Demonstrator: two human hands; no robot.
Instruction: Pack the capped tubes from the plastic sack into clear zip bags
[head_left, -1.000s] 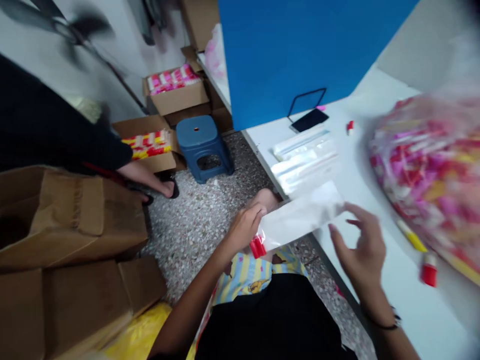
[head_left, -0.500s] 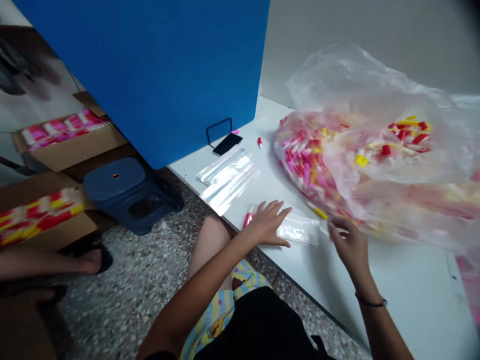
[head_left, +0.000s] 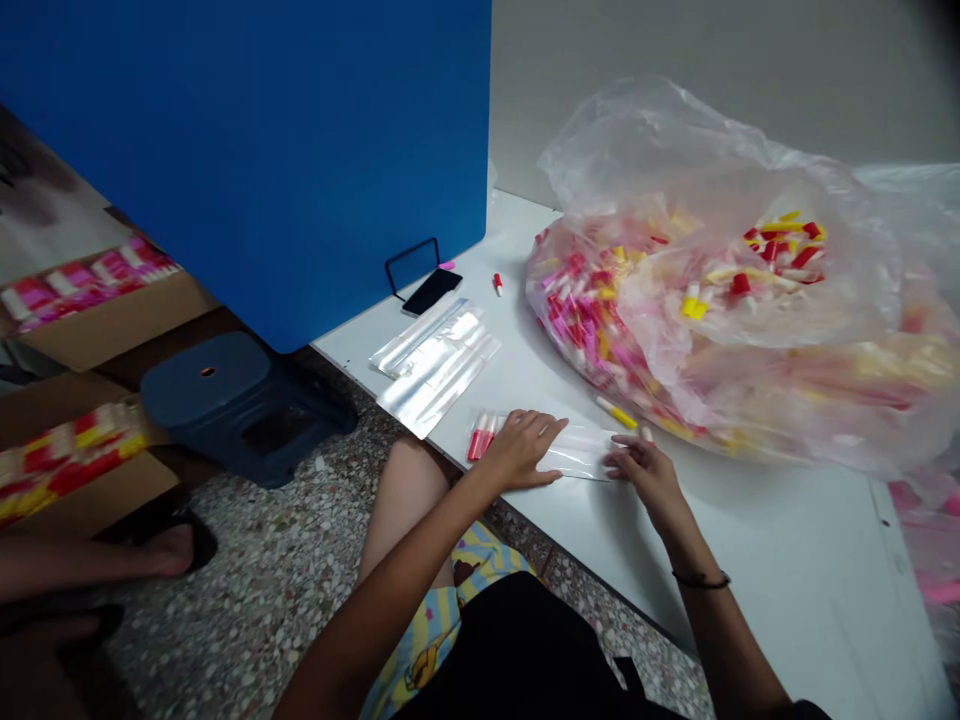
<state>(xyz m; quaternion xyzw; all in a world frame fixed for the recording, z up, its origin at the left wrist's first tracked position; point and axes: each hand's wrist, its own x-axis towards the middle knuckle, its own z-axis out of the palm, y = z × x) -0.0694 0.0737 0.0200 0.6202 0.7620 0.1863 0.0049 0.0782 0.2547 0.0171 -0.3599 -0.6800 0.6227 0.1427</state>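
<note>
My left hand [head_left: 517,452] lies flat on a clear plastic sleeve [head_left: 577,450] on the desk [head_left: 787,560], red tubes [head_left: 478,440] inside. My right hand [head_left: 649,475] curls narrowly at its end; I cannot tell if it grips. Flattening seems the step; sealing the end looks called for next.

**Sleeve Half Covered, Bag Cut Off**

The left hand [head_left: 519,450] hides the middle of the clear plastic sleeve [head_left: 583,452], leaving only the ends of the red tubes [head_left: 480,438] showing. The bulging plastic bag [head_left: 720,290] runs off the right edge, its contents clouded by film. Another person's leg [head_left: 75,565] is cut off at left.
</note>
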